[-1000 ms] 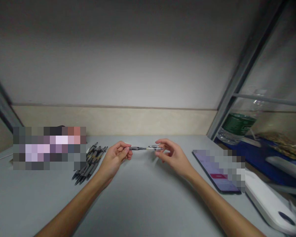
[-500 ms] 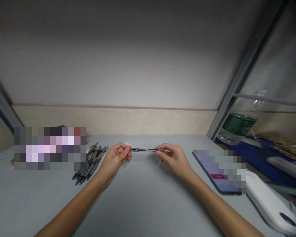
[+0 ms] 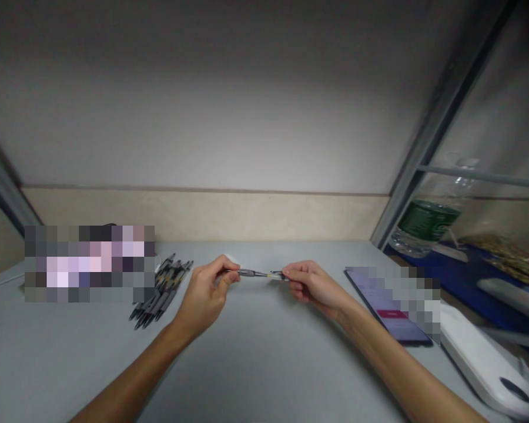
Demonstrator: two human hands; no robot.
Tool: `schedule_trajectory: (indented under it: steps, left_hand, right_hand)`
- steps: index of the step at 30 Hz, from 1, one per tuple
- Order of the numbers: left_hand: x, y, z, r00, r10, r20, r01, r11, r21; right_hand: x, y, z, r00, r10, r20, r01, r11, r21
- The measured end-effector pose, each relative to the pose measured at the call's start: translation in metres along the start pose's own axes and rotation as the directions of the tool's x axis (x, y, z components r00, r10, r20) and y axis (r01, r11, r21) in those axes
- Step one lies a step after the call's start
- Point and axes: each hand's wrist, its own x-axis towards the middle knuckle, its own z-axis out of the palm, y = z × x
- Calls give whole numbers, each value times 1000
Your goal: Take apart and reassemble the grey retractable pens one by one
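Observation:
A slim dark pen (image 3: 252, 273) spans the gap between my two hands, nearly level above the grey table. My left hand (image 3: 207, 291) is closed, pinching the pen's grey barrel end between thumb and fingers. At the other end, my right hand (image 3: 312, 285) is closed too, its thumb and fingertips gripping the black part with the clip. A short yellowish section shows just left of the right fingertips. Whether the pen is whole or in separate parts, I cannot tell. Left of my left hand lies a loose pile of similar dark pens (image 3: 162, 294).
A phone (image 3: 394, 329) with a lit screen lies right of my right forearm, beside a long white device (image 3: 476, 358). Behind the metal rail stands a water bottle with a green label (image 3: 429, 220). A blurred-out patch (image 3: 88, 264) covers things at the left.
Both hands have shifted slightly to the right and lower with the pen. The right fingers have curled in more, and the pen now tips slightly down towards the right.

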Motion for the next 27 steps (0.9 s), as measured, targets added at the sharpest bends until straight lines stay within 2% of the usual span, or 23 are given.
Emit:
schedule_trajectory:
  steps: [2, 6, 9, 11, 13, 16, 20, 24, 27]
  left_hand:
    - [1, -1, 2, 998, -33, 60, 38, 996, -85]
    - [2, -6, 6, 977, -91, 191, 130, 970, -204]
    - [3, -11, 8, 936, -150, 317, 216, 959, -183]
    - [3, -13, 9, 916, -180, 360, 238, 963, -125]
    - [2, -14, 9, 925, -176, 337, 205, 977, -51]
    - [1, -12, 8, 963, -128, 239, 117, 991, 63]
    - [-3, -8, 11, 984, -92, 155, 66, 984, 164]
    - [-6, -6, 16, 992, -46, 118, 23, 983, 185]
    - [-9, 1, 22, 993, -31, 114, 13, 987, 159]
  right_hand:
    - [2, 1, 1, 997, -58, -56, 57, 998, -20]
    - [7, 4, 0, 961, -227, -156, 212, 972, -104]
    - [8, 5, 0, 937, -311, -157, 284, 943, -173]
    - [7, 4, 1, 921, -358, -155, 313, 915, -254]
    - [5, 3, 2, 908, -389, -154, 316, 880, -354]
    - [2, 4, 5, 903, -400, -157, 285, 831, -478]
    - [0, 7, 7, 899, -399, -179, 251, 806, -536]
    - [-1, 4, 7, 912, -353, -207, 231, 862, -451]
    - [0, 0, 9, 915, -302, -268, 254, 947, -197]
